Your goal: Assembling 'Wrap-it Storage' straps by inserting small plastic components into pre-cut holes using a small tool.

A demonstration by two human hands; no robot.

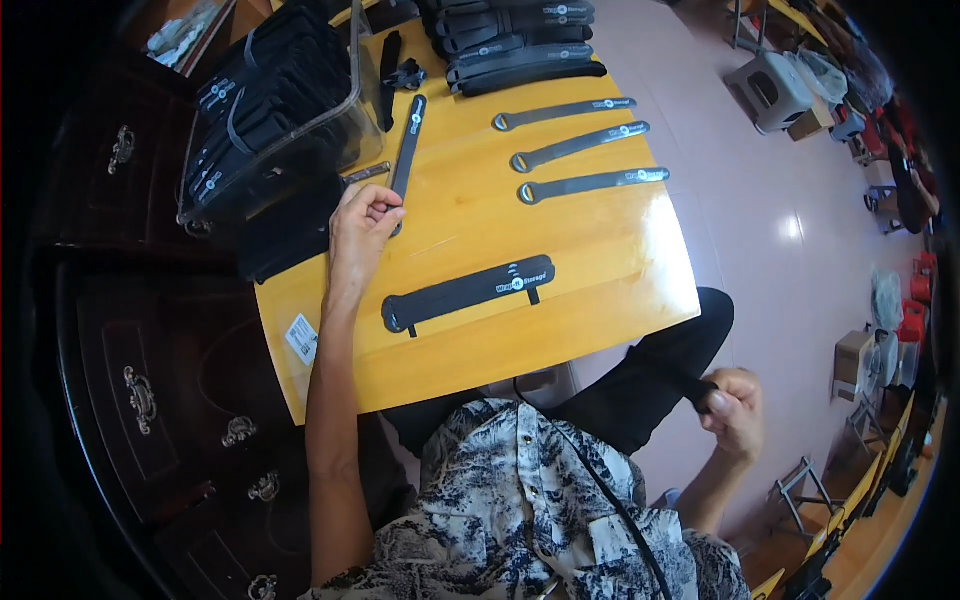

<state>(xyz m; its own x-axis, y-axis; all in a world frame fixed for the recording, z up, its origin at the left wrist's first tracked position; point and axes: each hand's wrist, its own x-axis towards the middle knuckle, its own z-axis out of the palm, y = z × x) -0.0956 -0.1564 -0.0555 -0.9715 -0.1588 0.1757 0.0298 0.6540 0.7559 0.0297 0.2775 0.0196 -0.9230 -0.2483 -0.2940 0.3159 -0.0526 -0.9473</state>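
My left hand (362, 228) is over the left part of the yellow table, fingers closed on the near end of a narrow black strap (408, 150) that lies pointing away from me. Off the table's right side, beside my knee, my right hand (738, 412) is closed around a black strip (697, 392); its far part blends into my dark trousers. Between my arms lies a wider black strap (468, 293) with a ring at its left end and two small dark tabs under its lower edge. Three grey-black straps with ring ends, one of them the middle strap (580, 147), lie at the right.
A clear plastic bin (365, 120) full of bundled black straps stands at the left. Further strap stacks (525, 65) sit at the table's far edge. A label (301, 338) is on the near left corner. Dark drawers (140, 395) flank the table; a grey stool (768, 92) stands beyond.
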